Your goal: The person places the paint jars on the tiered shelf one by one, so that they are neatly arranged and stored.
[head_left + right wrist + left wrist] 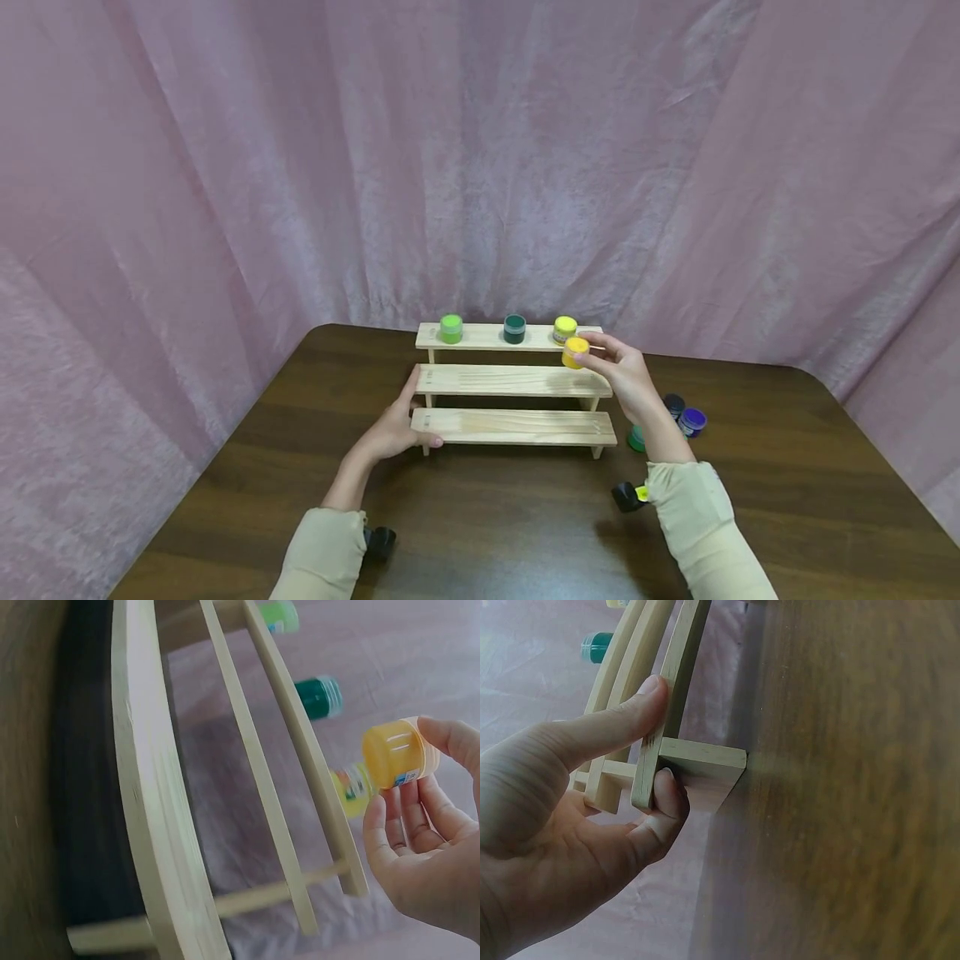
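Note:
A three-tier wooden rack (513,427) stands on the table. My left hand (393,427) grips its left end, thumb on the lowest board and a finger curled beneath it, as the left wrist view shows (592,802). Between thumb and fingers, my right hand (626,379) pinches an orange-yellow paint jar (575,352), held in the air before the top board's right end. On that top board stand a light green jar (451,329), a dark green jar (514,329) and a yellow jar (565,329). In the right wrist view the held jar (397,754) partly overlaps the yellow one.
Right of the rack, a black jar (674,406), a purple jar (693,422) and a green jar (637,438) stand close together on the brown table (495,525), partly behind the right forearm. A pink curtain (480,167) hangs behind the table.

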`<state>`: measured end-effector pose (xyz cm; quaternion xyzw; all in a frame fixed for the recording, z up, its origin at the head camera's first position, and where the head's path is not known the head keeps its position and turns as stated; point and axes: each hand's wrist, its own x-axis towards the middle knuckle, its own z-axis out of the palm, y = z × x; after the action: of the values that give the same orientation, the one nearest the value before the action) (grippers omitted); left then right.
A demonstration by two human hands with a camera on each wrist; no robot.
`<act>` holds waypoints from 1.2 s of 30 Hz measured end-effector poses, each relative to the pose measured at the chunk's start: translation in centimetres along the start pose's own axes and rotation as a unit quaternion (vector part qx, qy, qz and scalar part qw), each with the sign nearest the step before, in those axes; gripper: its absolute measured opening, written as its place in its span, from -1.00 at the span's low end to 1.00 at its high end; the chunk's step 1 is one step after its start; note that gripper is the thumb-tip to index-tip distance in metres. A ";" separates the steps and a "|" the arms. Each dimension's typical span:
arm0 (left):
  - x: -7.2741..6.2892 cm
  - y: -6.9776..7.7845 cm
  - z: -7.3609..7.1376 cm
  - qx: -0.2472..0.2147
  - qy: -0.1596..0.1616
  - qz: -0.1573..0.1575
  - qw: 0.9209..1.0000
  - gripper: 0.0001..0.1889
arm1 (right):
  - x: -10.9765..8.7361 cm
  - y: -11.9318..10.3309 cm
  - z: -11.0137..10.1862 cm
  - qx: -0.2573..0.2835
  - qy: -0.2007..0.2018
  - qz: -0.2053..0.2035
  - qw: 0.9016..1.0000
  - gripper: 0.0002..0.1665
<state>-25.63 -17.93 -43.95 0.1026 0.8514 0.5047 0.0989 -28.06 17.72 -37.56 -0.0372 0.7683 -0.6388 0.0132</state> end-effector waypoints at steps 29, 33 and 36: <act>-0.1 -0.3 0.3 0.009 0.016 -0.018 1.000 0.34 | 1.8 0.3 10.5 -0.033 -0.037 -0.077 0.996 -0.55; -0.1 -0.4 0.5 0.005 0.019 -0.024 1.000 0.34 | 1.9 0.6 11.6 -0.037 -0.039 -0.085 0.995 -0.54; -0.1 -0.4 0.6 0.000 0.016 -0.024 1.000 0.34 | 1.9 0.8 12.5 -0.031 -0.038 -0.092 0.995 -0.56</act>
<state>-25.41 -17.68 -44.57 0.0746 0.8553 0.5034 0.0974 -29.11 5.52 -40.60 -0.1321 0.7801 -0.6113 -0.0178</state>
